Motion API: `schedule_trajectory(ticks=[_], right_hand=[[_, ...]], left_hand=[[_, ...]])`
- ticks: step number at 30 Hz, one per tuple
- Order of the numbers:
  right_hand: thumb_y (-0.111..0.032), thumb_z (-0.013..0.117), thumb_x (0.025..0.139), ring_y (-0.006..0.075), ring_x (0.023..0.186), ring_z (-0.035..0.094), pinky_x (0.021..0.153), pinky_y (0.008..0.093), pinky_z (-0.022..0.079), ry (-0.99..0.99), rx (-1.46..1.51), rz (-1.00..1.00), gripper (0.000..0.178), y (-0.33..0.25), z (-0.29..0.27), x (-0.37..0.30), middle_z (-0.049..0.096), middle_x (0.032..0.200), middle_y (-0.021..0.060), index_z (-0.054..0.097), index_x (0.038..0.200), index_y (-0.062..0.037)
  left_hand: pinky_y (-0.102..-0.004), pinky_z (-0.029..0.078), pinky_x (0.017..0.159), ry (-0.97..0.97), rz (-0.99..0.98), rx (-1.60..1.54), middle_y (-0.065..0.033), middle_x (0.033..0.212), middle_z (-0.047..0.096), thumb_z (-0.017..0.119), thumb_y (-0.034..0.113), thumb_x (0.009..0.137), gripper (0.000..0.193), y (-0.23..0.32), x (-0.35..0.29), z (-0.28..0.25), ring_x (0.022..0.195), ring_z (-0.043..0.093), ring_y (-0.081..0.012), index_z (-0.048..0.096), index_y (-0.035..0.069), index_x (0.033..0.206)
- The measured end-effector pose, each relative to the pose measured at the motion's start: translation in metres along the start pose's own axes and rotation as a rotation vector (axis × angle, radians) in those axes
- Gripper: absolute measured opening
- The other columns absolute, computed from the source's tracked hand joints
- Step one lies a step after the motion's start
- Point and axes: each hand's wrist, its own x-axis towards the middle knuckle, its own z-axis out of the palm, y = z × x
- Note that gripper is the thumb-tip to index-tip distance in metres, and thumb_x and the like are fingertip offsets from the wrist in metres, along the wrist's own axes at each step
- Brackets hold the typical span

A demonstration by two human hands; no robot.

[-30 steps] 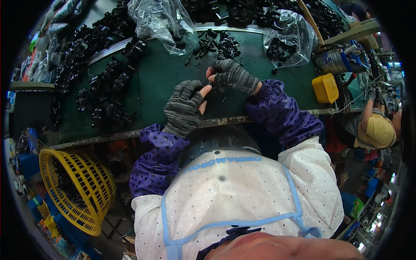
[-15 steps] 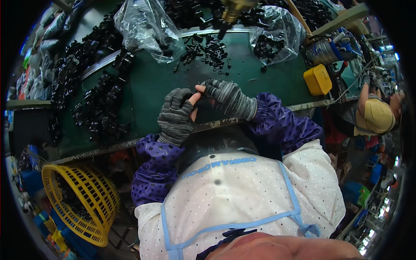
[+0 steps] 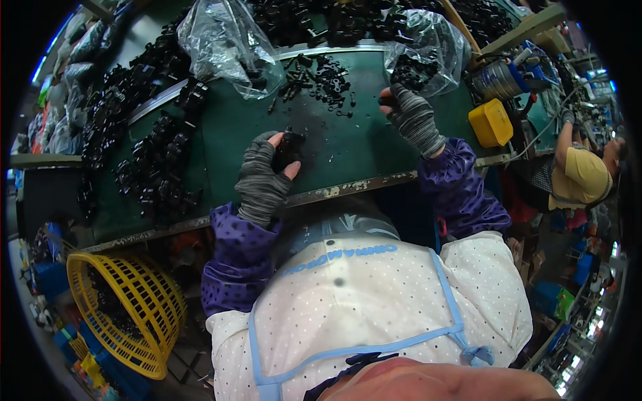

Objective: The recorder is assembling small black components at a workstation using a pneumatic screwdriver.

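Observation:
My left hand [image 3: 261, 179], in a grey knit fingerless glove, grips a black moulded part [image 3: 289, 150] above the green tabletop [image 3: 351, 150]. The exact kind of this part does not show. In a matching glove, my right hand [image 3: 413, 120] is off to the right, below a clear plastic bag [image 3: 445, 57] of small black pieces. A small dark piece [image 3: 386, 101] appears pinched between its thumb and fingers. Small loose black links [image 3: 332, 79] and black pins [image 3: 296, 77] lie between the two hands, farther back.
Black parts are heaped at the left [image 3: 157, 160] and along the back. Another clear bag [image 3: 231, 50] rests at the back left. A yellow tub [image 3: 490, 123] and a wire spool [image 3: 495, 81] stand right. A yellow basket [image 3: 144, 294] is below the table's left edge. Another person [image 3: 580, 177] sits far right.
My hands have come apart. The right has moved right and away from me, toward the clear bag. The left stays near its place, and the black part now shows in it.

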Motion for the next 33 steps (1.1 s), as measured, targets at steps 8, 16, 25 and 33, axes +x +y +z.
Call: schedule_trajectory(ticks=[8,16,25,33], right_hand=[[-0.003,0.062,0.072,0.0206,0.068,0.059,0.061,0.029,0.047,-0.098,0.35,-0.49,0.023,-0.072,0.061,0.013,0.06,0.077,0.009,0.058,0.095,-0.0063],[-0.011,0.067,0.07,0.0215,0.066,0.06,0.059,0.0291,0.048,-0.114,0.333,-0.256,0.019,-0.109,0.06,0.009,0.059,0.073,0.0089,0.058,0.087,-0.0072],[-0.01,0.065,0.071,0.0228,0.062,0.06,0.054,0.0295,0.048,0.075,0.265,-0.618,0.013,-0.091,0.079,0.007,0.06,0.07,0.0087,0.06,0.083,-0.0084],[-0.014,0.065,0.07,0.0236,0.061,0.059,0.054,0.0312,0.046,-0.242,0.132,-0.338,0.019,-0.11,0.059,0.022,0.059,0.068,0.009,0.054,0.084,-0.0049]], left_hand=[[-0.0286,0.051,0.071,-0.153,-0.817,-1.547,-0.0095,0.097,0.057,0.056,0.011,0.073,0.04,0.012,-0.008,-0.003,0.083,0.059,-0.0179,0.047,0.001,0.111],[-0.0288,0.048,0.078,-0.229,-0.786,-1.658,-0.01,0.097,0.055,0.055,0.011,0.073,0.037,0.013,-0.008,-0.003,0.088,0.057,-0.018,0.046,0.002,0.109],[-0.0261,0.045,0.079,-0.166,-0.78,-1.628,-0.0056,0.094,0.055,0.059,0.012,0.073,0.038,-0.004,-0.014,0.007,0.089,0.054,-0.0138,0.047,0.002,0.108],[-0.0233,0.047,0.072,-0.161,-0.671,-1.28,-0.0063,0.093,0.056,0.06,0.014,0.075,0.039,0.002,-0.013,0.007,0.081,0.056,-0.0137,0.046,0.003,0.109]])
